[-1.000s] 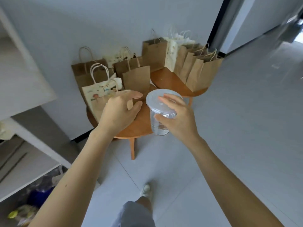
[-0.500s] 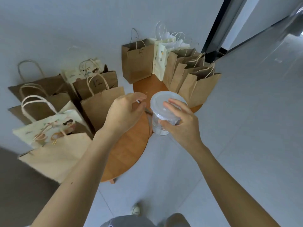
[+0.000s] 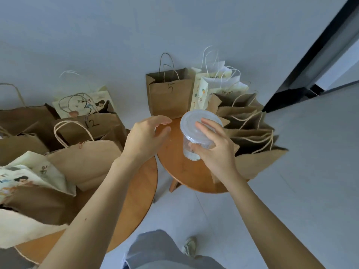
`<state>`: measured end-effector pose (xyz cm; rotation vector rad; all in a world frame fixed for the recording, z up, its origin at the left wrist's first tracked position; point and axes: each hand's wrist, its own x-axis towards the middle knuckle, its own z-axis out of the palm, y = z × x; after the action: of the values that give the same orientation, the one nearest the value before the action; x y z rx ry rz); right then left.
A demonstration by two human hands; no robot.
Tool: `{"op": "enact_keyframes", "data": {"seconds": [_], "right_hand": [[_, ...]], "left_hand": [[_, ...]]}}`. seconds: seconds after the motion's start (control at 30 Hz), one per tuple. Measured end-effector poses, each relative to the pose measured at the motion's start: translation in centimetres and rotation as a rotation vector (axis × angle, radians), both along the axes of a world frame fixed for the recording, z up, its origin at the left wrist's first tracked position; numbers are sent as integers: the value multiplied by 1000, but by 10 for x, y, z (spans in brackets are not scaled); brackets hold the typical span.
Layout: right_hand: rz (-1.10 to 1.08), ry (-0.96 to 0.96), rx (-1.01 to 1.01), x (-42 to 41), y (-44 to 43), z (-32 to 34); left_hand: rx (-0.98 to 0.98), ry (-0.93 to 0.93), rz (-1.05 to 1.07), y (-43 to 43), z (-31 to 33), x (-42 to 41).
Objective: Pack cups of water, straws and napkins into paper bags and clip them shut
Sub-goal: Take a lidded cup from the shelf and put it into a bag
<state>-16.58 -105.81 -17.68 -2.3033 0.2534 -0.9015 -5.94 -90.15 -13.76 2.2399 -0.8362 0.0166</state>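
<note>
My right hand (image 3: 215, 150) grips a clear plastic cup of water (image 3: 194, 136) with a flat lid, held just above the right round wooden table (image 3: 174, 164). My left hand (image 3: 147, 136) hovers beside the cup with its fingers loosely spread and holds nothing. A brown paper bag marked 5 (image 3: 169, 94) stands upright at the back of that table. More brown bags (image 3: 250, 129) lean together to the right of the cup. On the left table (image 3: 134, 206) stands a brown bag marked 12 (image 3: 97, 125) among several other bags.
White printed bags (image 3: 209, 88) stand behind the brown ones by the grey wall. Illustrated bags (image 3: 29, 173) lie at the left. A dark door frame (image 3: 303, 74) rises at the right. Grey tiled floor lies below, with my leg and shoe (image 3: 190, 247) at the bottom.
The view has closed in on the two tables and swung right. My right hand has carried the cup over the right table. My left hand has opened out beside it.
</note>
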Motion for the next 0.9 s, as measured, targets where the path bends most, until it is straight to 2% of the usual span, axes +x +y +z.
{"op": "enact_keyframes", "data": {"seconds": [0.27,0.53,0.7,0.9], "right_hand": [[95,21,40,89,-75,-7],[80,3,41,209,-141,-13],[46,-24,133,268,-172,-6],[39,-63,168,311,-206,-9]], "left_hand": [[34,18,140,-66,-15,77],[58,90,233,-128,-33,201],[201,182,348,-151,-60,267],[278,221,415,-177,-89,300]]}}
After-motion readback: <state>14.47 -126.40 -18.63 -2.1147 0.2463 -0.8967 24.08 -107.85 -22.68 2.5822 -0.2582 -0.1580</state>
